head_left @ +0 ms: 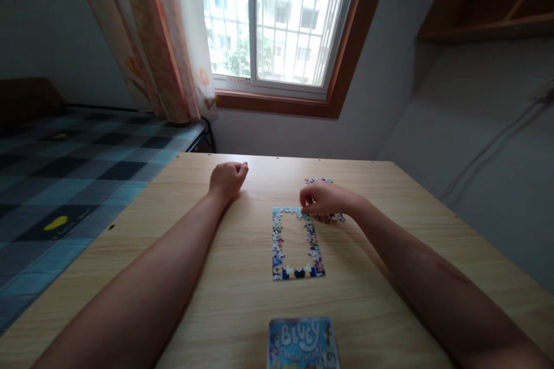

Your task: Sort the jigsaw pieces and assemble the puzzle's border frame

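A jigsaw puzzle border (277, 251) lies joined as an upright rectangle on the table, its middle showing bare wood. My right hand (324, 197) reaches in from the right, with fingers curled and thumb and fingertips pinched on a small light-blue puzzle piece (299, 214) at the border's top right corner. Under and behind that hand is a pile of loose puzzle pieces (331, 218), partly hidden by it. My left hand (228, 179) rests on the table as a loose fist, left of the puzzle and apart from it.
A blue puzzle box marked "Bluey" (303, 343) lies at the near edge of view. The wooden table (242, 305) extends toward a barred window (285, 23). A bed with a checked cover (86, 179) stands left, and a wooden shelf (489, 29) hangs at upper right.
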Available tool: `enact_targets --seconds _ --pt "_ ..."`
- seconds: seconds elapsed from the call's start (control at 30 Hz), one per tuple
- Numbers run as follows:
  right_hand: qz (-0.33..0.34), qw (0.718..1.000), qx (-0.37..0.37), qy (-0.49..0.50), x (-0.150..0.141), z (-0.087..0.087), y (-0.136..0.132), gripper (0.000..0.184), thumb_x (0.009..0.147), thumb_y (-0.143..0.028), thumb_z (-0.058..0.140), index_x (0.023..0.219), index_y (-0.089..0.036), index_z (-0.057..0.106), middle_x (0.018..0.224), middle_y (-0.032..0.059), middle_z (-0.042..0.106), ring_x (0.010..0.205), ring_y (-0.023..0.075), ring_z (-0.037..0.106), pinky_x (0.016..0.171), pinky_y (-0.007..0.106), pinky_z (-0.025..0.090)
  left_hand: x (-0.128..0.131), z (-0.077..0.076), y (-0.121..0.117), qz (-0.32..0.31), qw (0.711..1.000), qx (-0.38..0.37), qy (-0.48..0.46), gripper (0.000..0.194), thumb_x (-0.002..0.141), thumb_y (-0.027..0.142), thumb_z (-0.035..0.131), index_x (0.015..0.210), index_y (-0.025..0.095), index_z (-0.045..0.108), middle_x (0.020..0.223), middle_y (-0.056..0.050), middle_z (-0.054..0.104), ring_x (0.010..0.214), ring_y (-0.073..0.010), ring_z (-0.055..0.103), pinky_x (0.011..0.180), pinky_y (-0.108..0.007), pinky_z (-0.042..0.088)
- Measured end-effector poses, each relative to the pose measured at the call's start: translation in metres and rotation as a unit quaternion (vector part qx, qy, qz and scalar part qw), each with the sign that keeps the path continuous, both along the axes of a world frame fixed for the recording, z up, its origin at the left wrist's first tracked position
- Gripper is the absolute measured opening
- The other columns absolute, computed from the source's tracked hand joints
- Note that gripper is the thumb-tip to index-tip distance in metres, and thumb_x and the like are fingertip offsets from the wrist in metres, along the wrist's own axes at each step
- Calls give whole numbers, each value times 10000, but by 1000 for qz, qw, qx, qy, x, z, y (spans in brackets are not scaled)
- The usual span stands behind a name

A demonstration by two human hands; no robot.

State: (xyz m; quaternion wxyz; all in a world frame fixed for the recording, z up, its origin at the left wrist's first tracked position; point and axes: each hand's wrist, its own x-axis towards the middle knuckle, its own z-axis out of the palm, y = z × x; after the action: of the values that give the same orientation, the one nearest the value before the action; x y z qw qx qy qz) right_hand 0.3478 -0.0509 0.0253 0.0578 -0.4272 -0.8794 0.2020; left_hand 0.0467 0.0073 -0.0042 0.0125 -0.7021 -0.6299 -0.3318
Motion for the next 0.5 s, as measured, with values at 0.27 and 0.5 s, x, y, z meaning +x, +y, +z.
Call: enact_targets --seconds 0.27,0.5 --pt "-157 950 210 168 39 16 20 296 906 -443 587 892 -180 723 785 49 693 687 157 570 661 283 425 0 2 -1 -5 1000 -6 4 503 914 468 408 548 222 651 608 -71 679 626 -211 596 618 -332 336" --pt "-365 847 338 188 116 -44 52 375 861 -373 536 1117 -166 715 968 112 728 859 245 626 921 405 486 1 2 -1 -8 1000 -14 7 512 915 476 400 531 224 627 581 -68 658 604 -208 574 600 -331 319"
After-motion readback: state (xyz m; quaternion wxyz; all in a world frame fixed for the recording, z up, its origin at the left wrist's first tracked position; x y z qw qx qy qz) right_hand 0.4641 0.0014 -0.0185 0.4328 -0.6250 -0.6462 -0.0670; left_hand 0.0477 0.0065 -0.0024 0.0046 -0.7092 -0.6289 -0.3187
